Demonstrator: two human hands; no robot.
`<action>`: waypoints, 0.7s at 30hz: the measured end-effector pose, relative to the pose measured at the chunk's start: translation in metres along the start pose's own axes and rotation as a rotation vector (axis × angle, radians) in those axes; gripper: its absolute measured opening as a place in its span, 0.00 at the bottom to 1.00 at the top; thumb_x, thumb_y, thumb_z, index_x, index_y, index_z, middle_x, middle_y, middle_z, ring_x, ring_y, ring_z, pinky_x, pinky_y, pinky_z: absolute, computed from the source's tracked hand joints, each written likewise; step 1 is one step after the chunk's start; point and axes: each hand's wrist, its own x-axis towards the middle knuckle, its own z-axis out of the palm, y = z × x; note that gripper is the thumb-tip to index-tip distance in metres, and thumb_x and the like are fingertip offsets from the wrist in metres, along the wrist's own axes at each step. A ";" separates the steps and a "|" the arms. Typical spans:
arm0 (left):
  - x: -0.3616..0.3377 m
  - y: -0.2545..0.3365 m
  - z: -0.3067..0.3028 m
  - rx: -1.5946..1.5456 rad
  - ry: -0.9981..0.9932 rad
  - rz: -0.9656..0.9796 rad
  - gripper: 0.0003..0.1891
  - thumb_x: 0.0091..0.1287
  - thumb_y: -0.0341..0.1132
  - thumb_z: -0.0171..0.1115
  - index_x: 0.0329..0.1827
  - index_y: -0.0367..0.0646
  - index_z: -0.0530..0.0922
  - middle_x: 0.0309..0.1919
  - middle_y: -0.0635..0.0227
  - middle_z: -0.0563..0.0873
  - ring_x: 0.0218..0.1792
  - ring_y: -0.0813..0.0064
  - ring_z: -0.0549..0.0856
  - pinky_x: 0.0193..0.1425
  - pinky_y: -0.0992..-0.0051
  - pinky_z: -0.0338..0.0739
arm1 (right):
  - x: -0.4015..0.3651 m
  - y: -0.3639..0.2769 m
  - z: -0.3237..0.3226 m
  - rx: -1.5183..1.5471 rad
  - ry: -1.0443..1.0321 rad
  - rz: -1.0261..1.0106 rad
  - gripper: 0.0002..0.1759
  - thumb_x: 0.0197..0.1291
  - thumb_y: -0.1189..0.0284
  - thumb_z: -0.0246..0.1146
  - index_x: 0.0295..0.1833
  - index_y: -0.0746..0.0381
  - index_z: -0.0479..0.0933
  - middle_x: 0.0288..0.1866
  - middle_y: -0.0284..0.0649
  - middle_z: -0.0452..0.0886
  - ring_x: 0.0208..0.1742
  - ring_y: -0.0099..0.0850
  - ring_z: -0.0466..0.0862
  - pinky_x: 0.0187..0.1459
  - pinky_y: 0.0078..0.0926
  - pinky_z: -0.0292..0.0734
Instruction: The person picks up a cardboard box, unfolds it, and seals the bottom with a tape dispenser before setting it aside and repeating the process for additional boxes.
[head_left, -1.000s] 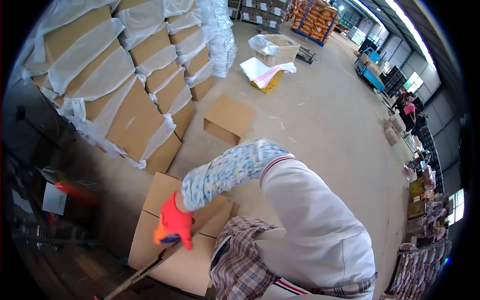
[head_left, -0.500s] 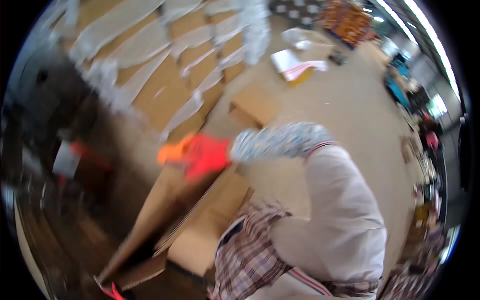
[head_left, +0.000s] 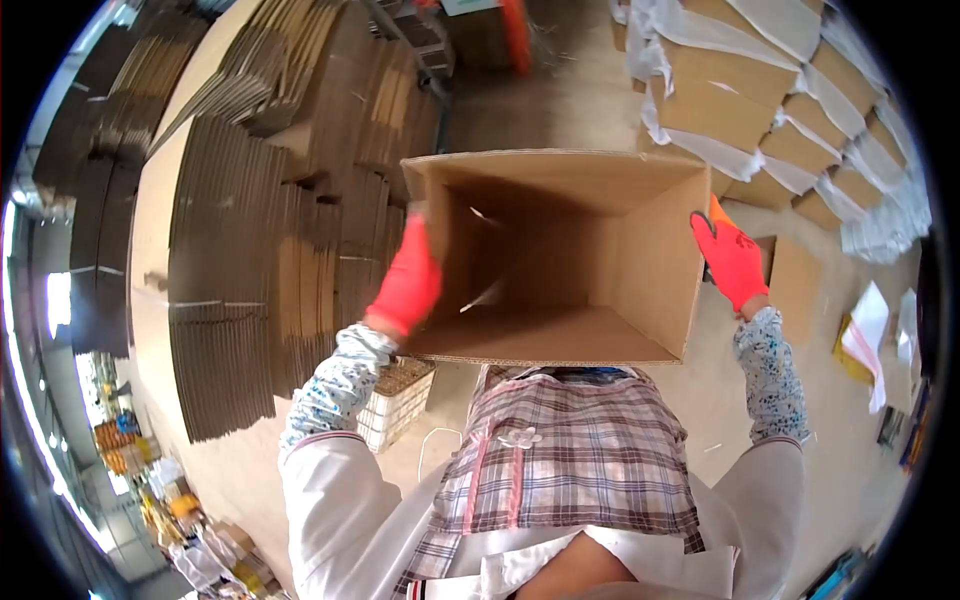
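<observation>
A worker in a plaid apron [head_left: 585, 445] and white top stands over an open cardboard box [head_left: 655, 235], which sits at the center of the scene just beyond the apron, its mouth turned up toward the viewer. The right grip [head_left: 735, 258], in a red glove with an orange patch, grasps the box's right side, thumb at the edge. The left grip [head_left: 406, 280], also gloved in red, is against the box's left side, but it is blurred, and whether its fingers are closed on the cardboard cannot be told. Speckled blue-and-white oversleeves [head_left: 770, 370] cover both forearms. Two pale streaks, too indistinct to identify, show inside the box.

To the left rise tall stacks of flattened cardboard [head_left: 225, 270], their edges facing the worker, with a white plastic crate [head_left: 395, 420] near their right end, below the left grip. At far right, cartons wrapped with white sheeting [head_left: 715, 110] stand in rows. A smaller-looking brown carton [head_left: 797, 290] lies on the bare floor [head_left: 720, 395] just beyond the right grip, and farther right a white and pink sheet [head_left: 868, 325] drapes over something yellow.
</observation>
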 end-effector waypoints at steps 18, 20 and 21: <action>0.023 -0.040 0.027 0.131 -0.670 0.037 0.24 0.66 0.52 0.55 0.62 0.55 0.75 0.71 0.64 0.67 0.73 0.48 0.58 0.71 0.40 0.48 | 0.010 -0.073 0.170 -0.185 -0.220 -1.177 0.21 0.63 0.53 0.56 0.39 0.63 0.70 0.25 0.40 0.72 0.33 0.37 0.70 0.40 0.32 0.63; -0.006 0.022 -0.028 0.253 -0.573 -0.081 0.21 0.69 0.44 0.54 0.63 0.51 0.76 0.68 0.60 0.70 0.71 0.58 0.65 0.74 0.55 0.51 | 0.015 -0.046 0.199 -0.209 -0.086 -1.240 0.21 0.62 0.53 0.57 0.37 0.62 0.69 0.27 0.41 0.73 0.33 0.37 0.70 0.40 0.33 0.63; -0.034 0.033 -0.043 0.383 -0.453 -0.040 0.20 0.69 0.44 0.54 0.63 0.50 0.76 0.67 0.60 0.72 0.70 0.58 0.67 0.73 0.58 0.54 | 0.021 -0.048 0.196 -0.207 -0.085 -1.239 0.21 0.62 0.53 0.57 0.37 0.62 0.69 0.27 0.41 0.73 0.33 0.37 0.70 0.40 0.33 0.63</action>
